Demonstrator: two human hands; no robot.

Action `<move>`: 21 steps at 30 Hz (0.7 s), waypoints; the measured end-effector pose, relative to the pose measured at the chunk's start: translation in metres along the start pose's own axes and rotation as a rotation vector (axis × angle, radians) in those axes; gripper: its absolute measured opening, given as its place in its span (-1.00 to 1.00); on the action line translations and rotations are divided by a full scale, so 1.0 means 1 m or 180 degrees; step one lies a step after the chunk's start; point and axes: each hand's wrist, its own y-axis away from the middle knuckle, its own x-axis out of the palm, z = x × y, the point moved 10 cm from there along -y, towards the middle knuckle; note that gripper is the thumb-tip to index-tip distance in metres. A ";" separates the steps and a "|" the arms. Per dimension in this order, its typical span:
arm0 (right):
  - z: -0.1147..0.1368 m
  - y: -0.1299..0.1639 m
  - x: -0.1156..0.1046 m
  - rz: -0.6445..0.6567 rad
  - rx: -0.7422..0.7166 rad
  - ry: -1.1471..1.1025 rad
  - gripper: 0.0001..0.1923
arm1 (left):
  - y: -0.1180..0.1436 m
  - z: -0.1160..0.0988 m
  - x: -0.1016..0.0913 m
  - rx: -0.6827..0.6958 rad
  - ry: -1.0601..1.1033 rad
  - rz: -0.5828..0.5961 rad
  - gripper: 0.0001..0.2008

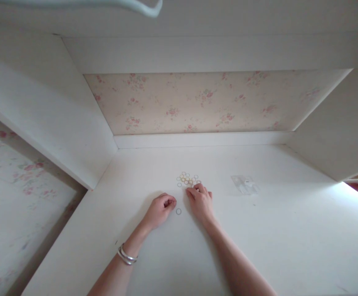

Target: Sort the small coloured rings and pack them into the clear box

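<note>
A white-painted alcove with a back panel of pale floral wallpaper (197, 102) frames the scene, its white side walls slanting outward and a strip of the same flowered paper showing at far left. The flat white worktop (290, 230) fills the lower part of the view, lit brighter at its right edge. Both bare forearms reach in from the bottom; the left wrist carries a silver metal bangle (126, 255). The left hand (160, 209) rests knuckles up, fingers clenched into a loose fist; whether it holds anything cannot be told. The right hand (201, 201) lies palm down, fingers curled, their tips touching the near edge of a cluster of small thin yellowish and pale rings (187, 180). The cluster spreads slightly wider left to right, lying flat at mid-worktop. A small clear plastic bag (244, 183) lies right of it, apart. One single thin pale ring (178, 211) lies flat between the two hands
</note>
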 end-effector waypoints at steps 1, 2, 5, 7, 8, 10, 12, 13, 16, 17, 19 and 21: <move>-0.001 0.000 -0.001 -0.0025 0.0000 -0.0034 -0.81 | 0.000 0.000 0.000 0.0001 -0.0008 -0.0011 -0.81; 0.000 0.000 -0.001 -0.0044 -0.0020 -0.0054 -0.82 | 0.000 0.000 0.000 0.0003 -0.0008 -0.0024 -0.81; 0.003 0.002 -0.002 -0.0076 -0.0145 -0.0104 -0.82 | 0.000 0.000 -0.001 0.0010 0.0030 -0.0044 -0.80; 0.007 0.005 -0.003 -0.0088 -0.0255 -0.0232 -0.82 | 0.000 0.001 -0.001 0.0001 0.0055 -0.0044 -0.79; 0.011 0.007 -0.003 -0.0071 -0.0350 -0.0347 -0.82 | 0.000 0.002 -0.001 -0.0011 0.0064 -0.0042 -0.79; 0.020 0.012 -0.002 0.0049 -0.0606 -0.0623 -0.84 | -0.001 0.003 -0.001 -0.0040 0.0080 -0.0043 -0.78; 0.031 0.019 0.001 0.0255 -0.0860 -0.0843 -0.86 | 0.000 0.004 -0.001 -0.0051 0.0074 -0.0054 -0.78; 0.035 0.022 0.002 0.0359 -0.0958 -0.0904 -0.87 | 0.000 0.004 -0.001 -0.0051 0.0065 -0.0060 -0.79; 0.044 0.028 0.005 0.0577 -0.1171 -0.0914 -0.87 | 0.000 0.003 -0.002 -0.0037 0.0056 -0.0071 -0.80; 0.047 0.029 0.006 0.0626 -0.1227 -0.0869 -0.86 | 0.000 0.002 -0.002 -0.0032 0.0062 -0.0071 -0.81; 0.051 0.031 0.006 0.0696 -0.1309 -0.0749 -0.86 | 0.000 0.001 -0.002 -0.0015 0.0062 -0.0072 -0.81; 0.055 0.031 0.004 0.0743 -0.1368 -0.0647 -0.87 | 0.000 -0.001 -0.001 0.0013 0.0024 -0.0071 -0.81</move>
